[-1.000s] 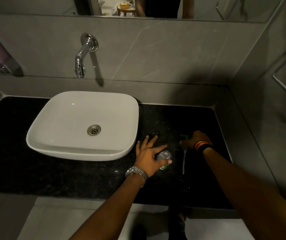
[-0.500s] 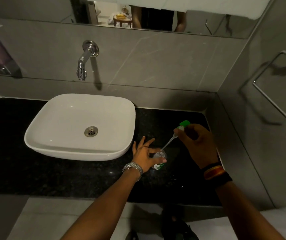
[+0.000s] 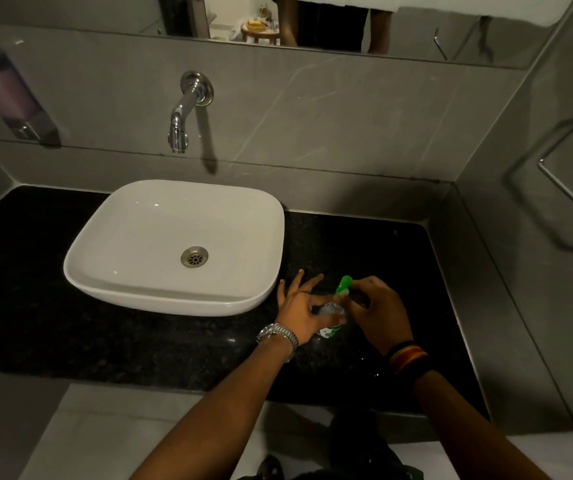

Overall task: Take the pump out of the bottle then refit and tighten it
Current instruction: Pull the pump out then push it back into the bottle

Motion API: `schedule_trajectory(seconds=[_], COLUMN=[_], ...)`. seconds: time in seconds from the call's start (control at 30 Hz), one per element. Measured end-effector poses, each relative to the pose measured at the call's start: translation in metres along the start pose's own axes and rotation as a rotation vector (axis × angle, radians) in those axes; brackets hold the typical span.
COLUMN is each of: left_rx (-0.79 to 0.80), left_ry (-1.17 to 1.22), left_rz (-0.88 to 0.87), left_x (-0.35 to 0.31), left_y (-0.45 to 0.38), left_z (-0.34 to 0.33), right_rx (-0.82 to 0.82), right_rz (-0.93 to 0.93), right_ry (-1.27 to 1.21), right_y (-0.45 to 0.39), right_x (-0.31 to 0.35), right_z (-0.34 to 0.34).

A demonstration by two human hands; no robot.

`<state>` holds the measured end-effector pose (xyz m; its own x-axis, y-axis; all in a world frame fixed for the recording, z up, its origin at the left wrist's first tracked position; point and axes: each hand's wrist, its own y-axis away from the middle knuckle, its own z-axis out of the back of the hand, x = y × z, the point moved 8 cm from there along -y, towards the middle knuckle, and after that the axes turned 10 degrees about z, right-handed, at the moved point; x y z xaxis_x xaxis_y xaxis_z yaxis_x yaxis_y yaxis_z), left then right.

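Note:
A small clear bottle [image 3: 330, 318] with a green and white label stands on the black counter [image 3: 139, 341], right of the basin. My left hand [image 3: 300, 311] grips its body with thumb and forefinger, the other fingers spread. The green pump [image 3: 343, 285] sits on the bottle's neck, its head pointing up and away. My right hand [image 3: 376, 311] is closed around the pump's collar just below the green head. The pump's tube is hidden inside the bottle.
A white basin [image 3: 174, 244] sits left of the bottle, under a chrome wall tap [image 3: 184, 112]. A soap dispenser [image 3: 11, 98] hangs on the left wall. A towel rail [image 3: 572, 192] is on the right wall. The counter edge runs just below my wrists.
My right hand picked the pump up from the counter, carried it over the bottle with its tube hanging down, and has now lowered it onto the neck. My left hand kept holding the bottle.

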<state>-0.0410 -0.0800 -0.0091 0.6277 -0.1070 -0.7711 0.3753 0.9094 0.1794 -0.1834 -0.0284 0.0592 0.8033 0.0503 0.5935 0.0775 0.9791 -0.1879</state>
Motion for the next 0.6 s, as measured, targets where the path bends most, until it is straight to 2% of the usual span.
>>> schedule_trajectory(seconds=[0.13,0.27,0.37,0.5,0.6], left_rx=[-0.002,-0.034,-0.035,-0.045,-0.026], left_ry=[-0.006,-0.026,-0.066,-0.063,-0.042], left_rz=[0.0,0.017,0.002,-0.004,0.016], left_x=[0.004,0.007,0.006,0.004,0.003], left_y=[-0.002,-0.003,-0.002,-0.001,-0.001], left_z=[-0.002,-0.002,-0.004,-0.002,-0.001], right_rx=[0.069,0.031,0.004,0.126,0.096], right_rz=[-0.015,-0.081,-0.129,-0.007,0.078], right_ry=[0.171,0.244,0.204,-0.022,-0.009], right_y=[0.002,0.004,0.006,0.005,0.002], right_x=[-0.009,-0.01,-0.009,-0.006,-0.007], right_z=[-0.018,-0.018,-0.016,-0.024,-0.017])
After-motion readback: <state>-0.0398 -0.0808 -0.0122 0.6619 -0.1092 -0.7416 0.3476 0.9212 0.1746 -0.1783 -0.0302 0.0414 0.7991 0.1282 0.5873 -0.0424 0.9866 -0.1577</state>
